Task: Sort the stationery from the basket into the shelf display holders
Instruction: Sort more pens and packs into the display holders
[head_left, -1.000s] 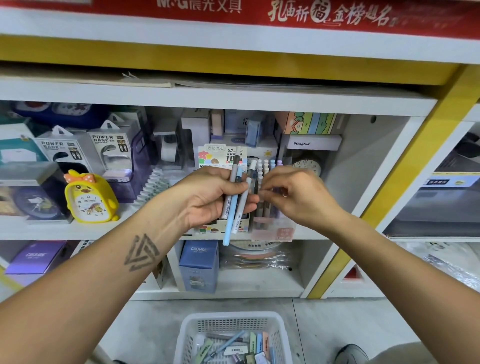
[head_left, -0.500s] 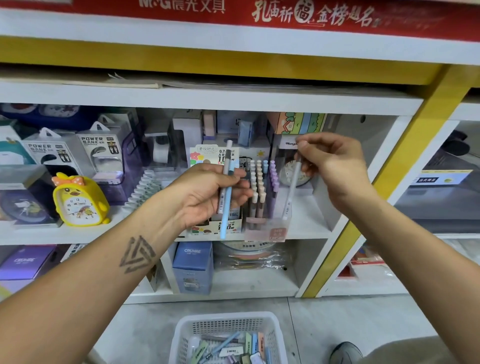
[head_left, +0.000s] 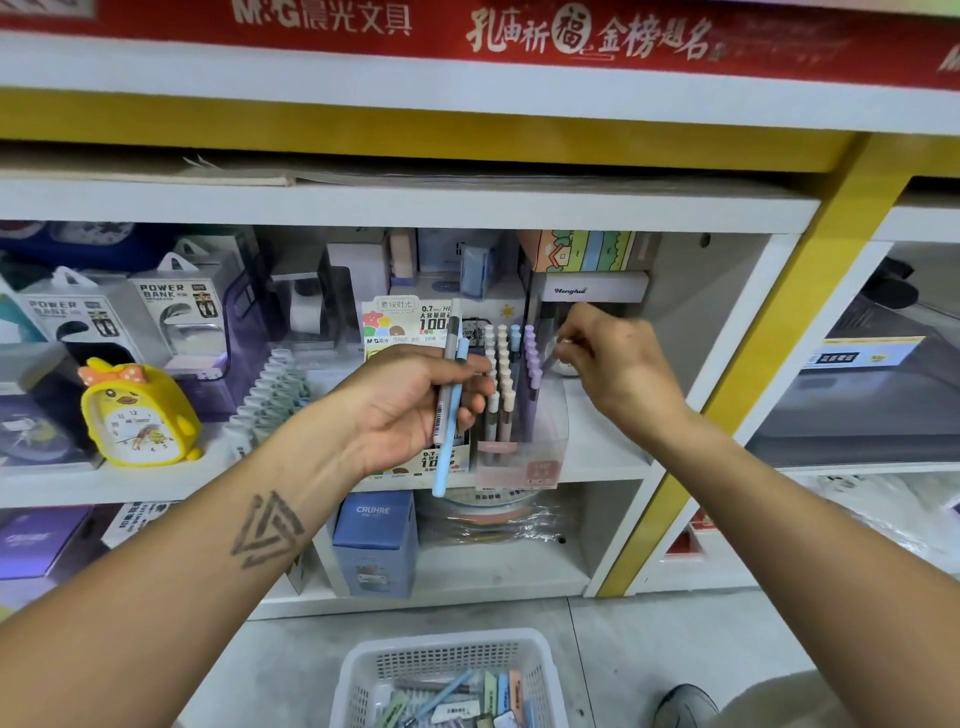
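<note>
Right hand (head_left: 618, 364) has dropped its pale pen (head_left: 549, 358) to the clear plastic holder (head_left: 519, 457), pinch closed; left hand (head_left: 410, 410) still clamps grey and blue pens (head_left: 451, 400).

Pens for the clear shelf holder, more stationery in the basket

A grey pen (head_left: 451, 364) and a light blue pen (head_left: 451, 415) stand near upright, side by side, before the shelf. The clear display holder (head_left: 519, 447) on the shelf carries rows of upright capped pens, white, blue and lilac. One slim pen (head_left: 549, 359) slants at its right edge. Below, the white mesh basket (head_left: 447, 660) on the floor contains mixed pens and erasers.
</note>
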